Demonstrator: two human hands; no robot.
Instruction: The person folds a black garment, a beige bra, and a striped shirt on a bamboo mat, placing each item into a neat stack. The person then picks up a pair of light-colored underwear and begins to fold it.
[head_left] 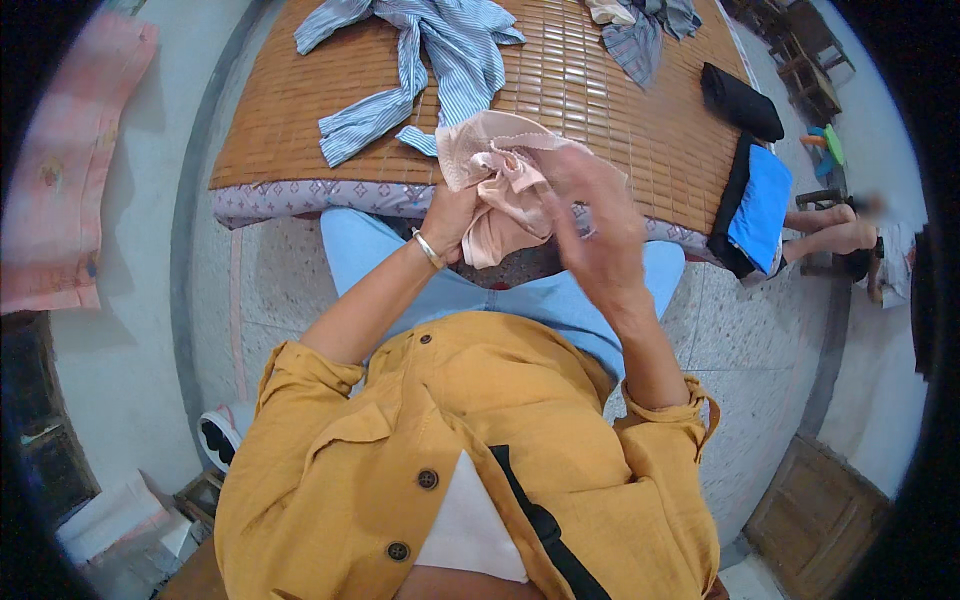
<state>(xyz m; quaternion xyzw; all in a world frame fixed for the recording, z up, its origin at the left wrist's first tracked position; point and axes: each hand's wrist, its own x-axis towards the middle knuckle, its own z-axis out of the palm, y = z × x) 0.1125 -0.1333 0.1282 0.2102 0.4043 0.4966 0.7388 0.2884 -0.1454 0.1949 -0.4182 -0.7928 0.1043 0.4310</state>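
A pale pink cloth garment (505, 185) with a finely edged hem is bunched up over the near edge of the mat-covered bed. My left hand (452, 222), with a bracelet at the wrist, is closed on its left side. Close against the garment's right side is my right hand (605, 240), its fingers smeared by motion, so their grip cannot be told. Beyond the garment, a blue-and-white striped shirt (450, 55) lies spread on the bamboo mat (560, 75).
Grey clothing (650, 40) lies at the bed's far right. A folded black cloth (742, 102) and a bright blue folded item (760, 210) lie along its right edge. A person (835, 225) sits beyond on the right. A pink curtain (60, 180) hangs at left.
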